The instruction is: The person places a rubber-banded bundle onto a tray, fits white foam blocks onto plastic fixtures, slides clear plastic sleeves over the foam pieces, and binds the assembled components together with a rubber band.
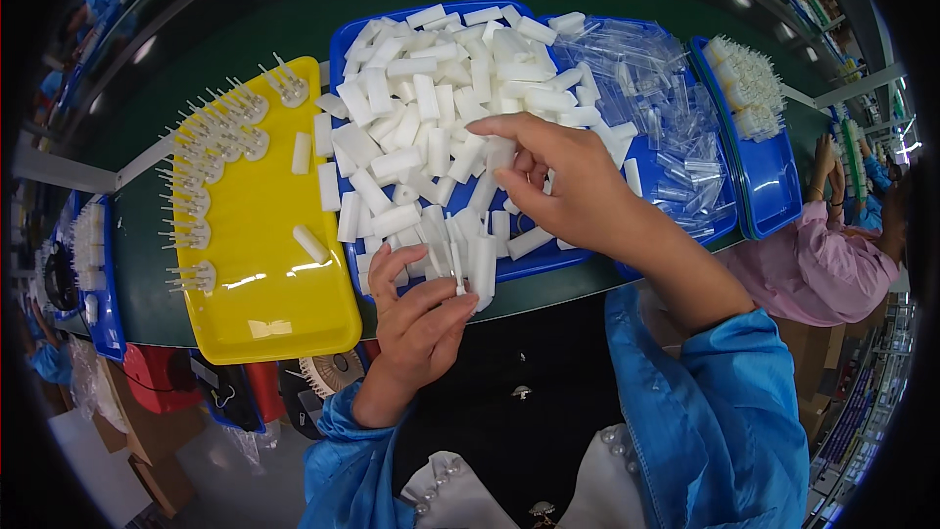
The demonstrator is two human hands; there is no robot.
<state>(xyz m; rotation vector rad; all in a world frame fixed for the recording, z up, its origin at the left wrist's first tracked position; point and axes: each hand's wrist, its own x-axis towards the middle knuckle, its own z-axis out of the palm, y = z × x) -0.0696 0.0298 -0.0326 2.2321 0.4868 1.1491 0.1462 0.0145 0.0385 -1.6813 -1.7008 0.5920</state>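
Note:
My left hand (421, 318) is closed around the base of a white pronged piece (456, 264), just in front of a blue tray. Thin upright prongs show on it, and a white sleeve (482, 269) stands beside them; its base is hidden by my fingers. Above the heap, my right hand (573, 171) pinches a whitish, slightly see-through sleeve (499, 155) between thumb and fingers. Below and around it lie many loose white sleeves (426, 98), piled in the blue tray (339, 44).
A yellow tray (264, 274) on the left bears several pronged white pieces (211, 142) along its edge and a few loose sleeves. Clear plastic tubes (627, 69) fill a second blue tray to the right. Beyond it, another blue tray (769, 186) holds bristly white parts (744, 88). A person in pink (813, 264) sits further right.

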